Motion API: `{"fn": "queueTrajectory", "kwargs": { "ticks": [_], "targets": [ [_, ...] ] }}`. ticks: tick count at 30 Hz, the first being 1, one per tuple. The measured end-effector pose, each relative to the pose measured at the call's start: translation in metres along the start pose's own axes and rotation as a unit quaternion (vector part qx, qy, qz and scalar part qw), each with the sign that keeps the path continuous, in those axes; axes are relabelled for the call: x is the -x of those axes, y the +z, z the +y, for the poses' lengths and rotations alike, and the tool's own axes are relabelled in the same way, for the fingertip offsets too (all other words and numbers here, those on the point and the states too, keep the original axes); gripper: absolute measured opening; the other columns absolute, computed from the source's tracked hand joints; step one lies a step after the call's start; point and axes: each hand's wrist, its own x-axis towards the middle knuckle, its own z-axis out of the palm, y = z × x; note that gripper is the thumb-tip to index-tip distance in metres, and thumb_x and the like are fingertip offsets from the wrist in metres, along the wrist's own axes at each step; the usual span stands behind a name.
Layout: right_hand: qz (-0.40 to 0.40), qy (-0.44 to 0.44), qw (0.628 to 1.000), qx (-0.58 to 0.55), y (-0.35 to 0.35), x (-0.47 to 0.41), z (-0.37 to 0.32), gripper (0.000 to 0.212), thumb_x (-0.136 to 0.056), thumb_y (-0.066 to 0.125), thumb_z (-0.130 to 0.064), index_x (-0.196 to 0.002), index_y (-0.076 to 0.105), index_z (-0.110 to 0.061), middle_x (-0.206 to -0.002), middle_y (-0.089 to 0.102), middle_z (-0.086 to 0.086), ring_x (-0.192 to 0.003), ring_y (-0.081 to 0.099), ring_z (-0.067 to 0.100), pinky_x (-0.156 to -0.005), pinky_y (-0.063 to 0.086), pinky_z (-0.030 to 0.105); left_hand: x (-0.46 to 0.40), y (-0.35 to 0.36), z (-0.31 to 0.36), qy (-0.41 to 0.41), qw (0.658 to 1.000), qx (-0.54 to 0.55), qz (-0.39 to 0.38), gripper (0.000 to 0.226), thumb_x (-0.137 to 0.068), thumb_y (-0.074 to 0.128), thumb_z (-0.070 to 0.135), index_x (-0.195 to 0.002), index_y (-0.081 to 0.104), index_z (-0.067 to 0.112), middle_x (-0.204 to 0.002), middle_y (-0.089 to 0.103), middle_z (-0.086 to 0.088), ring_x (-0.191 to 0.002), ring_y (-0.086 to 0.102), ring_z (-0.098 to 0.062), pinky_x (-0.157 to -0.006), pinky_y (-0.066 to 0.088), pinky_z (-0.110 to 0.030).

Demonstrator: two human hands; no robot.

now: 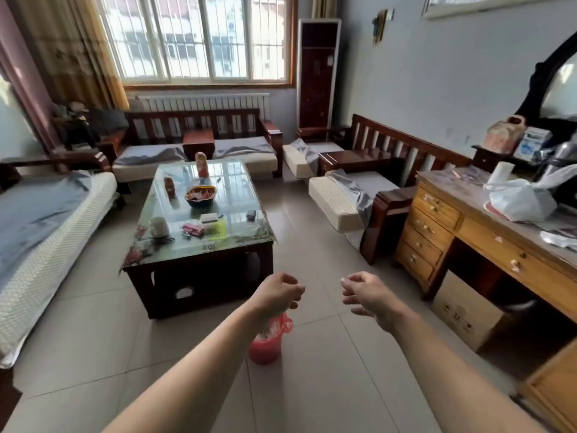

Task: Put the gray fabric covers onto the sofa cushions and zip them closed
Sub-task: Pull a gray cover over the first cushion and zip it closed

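Out over the tiled floor (312, 385), both bare arms are reaching forward with nothing in them. The left hand (276, 293) is hanging with fingers loosely curled, and the right hand (367, 296) is doing the same, fingers relaxed; the two aren't touching. Just under the left wrist, a red bin (265, 345) with a pink bag is sitting on the floor. At 12 o'clock from the hands, the glass-topped coffee table (199, 220) is holding a bowl, a mug and bits. Gray covers are lying loose on the cushions: one on the left cushion (46, 220) at 10 o'clock, two on the far sofa (199, 135) at 12, and a gray cover (359, 185) draping over the cream cushions at 1 o'clock. A wooden desk (468, 239) is standing at 3 o'clock.
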Motion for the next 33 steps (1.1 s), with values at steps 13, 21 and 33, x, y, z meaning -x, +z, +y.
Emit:
{"fn": "queueTrajectory", "kwargs": {
  "ticks": [13, 21, 33],
  "targets": [
    [0.074, 0.010, 0.997, 0.020, -0.039, -0.056, -0.008, 0.043, -0.094, 0.055, -0.032, -0.128, 0.044, -0.009, -0.113, 0.058, 0.009, -0.095, 0.059, 0.018, -0.070, 0.048, 0.028, -0.071, 0.032, 0.028, -0.008, 0.995, -0.061, -0.077, 0.038, -0.095, 0.054, 0.028, -0.128, 0.048, 0.010, -0.106, 0.067, -0.007, -0.096, 0.065, -0.018, -0.062, 0.040, -0.023],
    [0.087, 0.005, 0.996, -0.001, -0.087, -0.197, -0.019, 0.042, -0.093, 0.056, -0.032, -0.127, 0.045, -0.010, -0.109, 0.058, 0.006, -0.095, 0.059, 0.017, -0.072, 0.049, 0.029, -0.206, 0.069, 0.069, -0.015, 0.994, -0.076, -0.074, 0.034, -0.095, 0.054, 0.028, -0.124, 0.050, 0.011, -0.108, 0.067, -0.008, -0.088, 0.063, -0.015, -0.059, 0.037, -0.022],
    [0.061, 0.009, 0.998, -0.015, -0.161, -0.473, -0.073, 0.037, -0.092, 0.059, -0.028, -0.121, 0.049, -0.008, -0.097, 0.058, 0.006, -0.086, 0.056, 0.018, -0.069, 0.046, 0.030, -0.449, 0.096, 0.158, -0.049, 0.995, -0.081, -0.041, 0.034, -0.095, 0.053, 0.026, -0.125, 0.050, 0.009, -0.110, 0.067, -0.011, -0.087, 0.062, -0.015, -0.058, 0.036, -0.021]
  ]
}}
